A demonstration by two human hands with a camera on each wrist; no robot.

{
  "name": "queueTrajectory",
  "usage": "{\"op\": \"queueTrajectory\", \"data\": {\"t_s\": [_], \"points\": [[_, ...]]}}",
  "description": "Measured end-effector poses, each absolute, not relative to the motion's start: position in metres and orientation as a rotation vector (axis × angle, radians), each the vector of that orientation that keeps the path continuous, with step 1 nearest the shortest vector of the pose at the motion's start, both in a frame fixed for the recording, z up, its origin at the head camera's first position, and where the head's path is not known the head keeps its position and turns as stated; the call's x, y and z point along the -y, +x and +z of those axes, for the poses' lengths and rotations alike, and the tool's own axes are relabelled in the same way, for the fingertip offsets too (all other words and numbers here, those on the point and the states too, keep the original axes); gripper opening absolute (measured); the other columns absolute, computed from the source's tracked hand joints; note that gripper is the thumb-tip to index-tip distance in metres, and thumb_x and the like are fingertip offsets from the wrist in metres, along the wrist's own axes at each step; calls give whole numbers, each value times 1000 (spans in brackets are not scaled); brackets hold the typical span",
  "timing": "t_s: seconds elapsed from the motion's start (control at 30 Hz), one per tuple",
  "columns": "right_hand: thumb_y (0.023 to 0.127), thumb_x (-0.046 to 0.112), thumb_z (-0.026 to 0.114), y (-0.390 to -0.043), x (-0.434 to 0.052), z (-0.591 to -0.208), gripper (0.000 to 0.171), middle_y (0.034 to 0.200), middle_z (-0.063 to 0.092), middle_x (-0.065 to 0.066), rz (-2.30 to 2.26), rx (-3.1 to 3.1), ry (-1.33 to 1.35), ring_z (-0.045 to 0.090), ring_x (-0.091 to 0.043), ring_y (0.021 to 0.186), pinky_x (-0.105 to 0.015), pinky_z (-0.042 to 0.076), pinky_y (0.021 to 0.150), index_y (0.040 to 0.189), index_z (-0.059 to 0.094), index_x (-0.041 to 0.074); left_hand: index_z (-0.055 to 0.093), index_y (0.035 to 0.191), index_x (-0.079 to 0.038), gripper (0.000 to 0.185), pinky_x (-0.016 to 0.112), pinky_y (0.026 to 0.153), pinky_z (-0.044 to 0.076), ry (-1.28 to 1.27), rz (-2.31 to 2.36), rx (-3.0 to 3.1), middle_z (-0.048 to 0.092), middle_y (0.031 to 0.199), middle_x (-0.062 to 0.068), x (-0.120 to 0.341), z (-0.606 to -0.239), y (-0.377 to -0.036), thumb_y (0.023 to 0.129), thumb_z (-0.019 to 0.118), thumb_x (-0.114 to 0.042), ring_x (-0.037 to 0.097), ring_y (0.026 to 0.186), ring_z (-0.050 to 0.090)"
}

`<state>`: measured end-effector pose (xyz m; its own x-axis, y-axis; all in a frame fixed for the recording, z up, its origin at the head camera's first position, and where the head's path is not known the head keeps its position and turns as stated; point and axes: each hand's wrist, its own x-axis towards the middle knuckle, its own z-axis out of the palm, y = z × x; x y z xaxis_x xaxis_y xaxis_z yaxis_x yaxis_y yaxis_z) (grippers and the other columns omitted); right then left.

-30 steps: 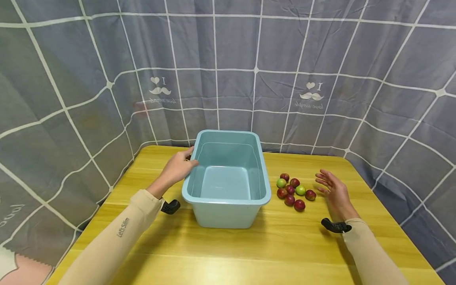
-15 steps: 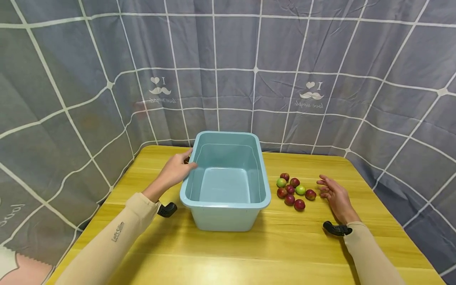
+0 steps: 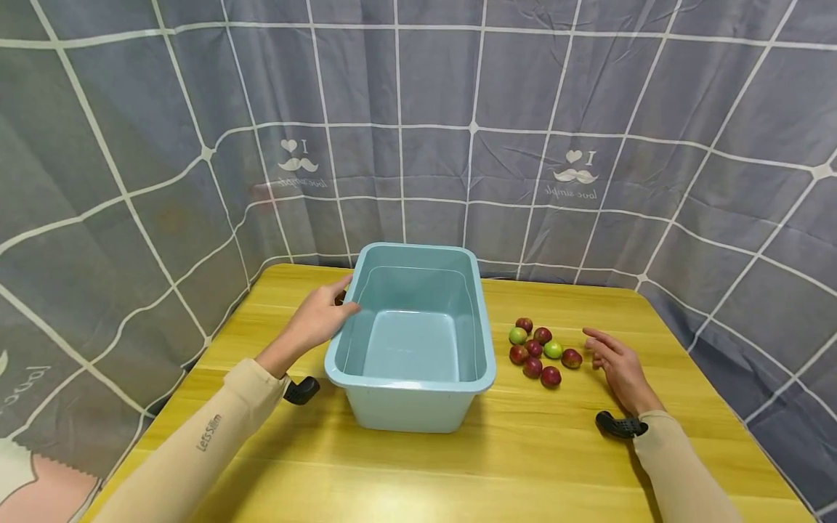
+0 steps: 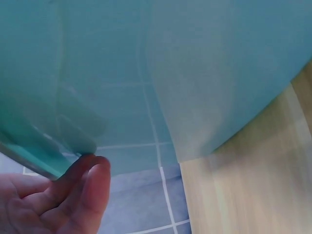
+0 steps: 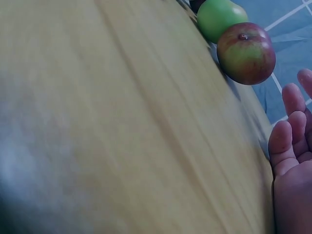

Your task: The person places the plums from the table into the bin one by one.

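Note:
A light blue plastic bin [image 3: 410, 407] stands on the table, its inside bare. My left hand [image 3: 320, 314] grips the bin's left rim, thumb over the edge and fingers along the outside. In the left wrist view, curled fingertips [image 4: 95, 183] touch the bin's outer wall [image 4: 112, 73]. To the right of the bin lies a loose cluster of several small round fruits that look like plums, dark red ones [image 3: 532, 367] and green ones [image 3: 553, 350]. My right hand [image 3: 624, 370] is just right of them, fingers loosely bent, holding nothing. The rightmost red-green plum [image 5: 246, 53] is nearest to it.
The yellow wood-grain table [image 3: 418, 479] extends on all sides of the bin. A grey curtain with white grid lines [image 3: 431, 87] hangs behind the table and along both sides. Black camera mounts [image 3: 615, 425] sit on both wrists.
The bin has shifted a little toward me and to the left, with my left hand on its rim. My right hand has come down slightly beside the plums, which have stayed in place.

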<state>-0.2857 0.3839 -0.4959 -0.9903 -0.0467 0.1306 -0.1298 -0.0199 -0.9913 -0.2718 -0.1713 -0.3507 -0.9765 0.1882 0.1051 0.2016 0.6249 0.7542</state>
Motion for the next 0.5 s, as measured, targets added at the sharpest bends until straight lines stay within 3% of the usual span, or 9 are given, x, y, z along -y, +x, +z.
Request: {"op": "queueTrajectory", "data": {"t_s": [0.23,0.5], "points": [[102,24,61,-290,-383,-494,57,111,62,8,2026,2356,101,48,-13,90,-19,47,73,146,45,-7,31,159,-11,67,35,74,51,-295,-1267,2765,68,111,16,165,-356,-273,97,54,-24,26,86,62],[100,31,64,-290,-386,-493,59,100,63,17,1752,2574,106,55,-9,88,-23,48,71,144,49,-6,34,158,-13,67,40,82,54,-266,-1269,2751,68,117,17,161,-359,-278,97,56,-27,28,96,65]]}}
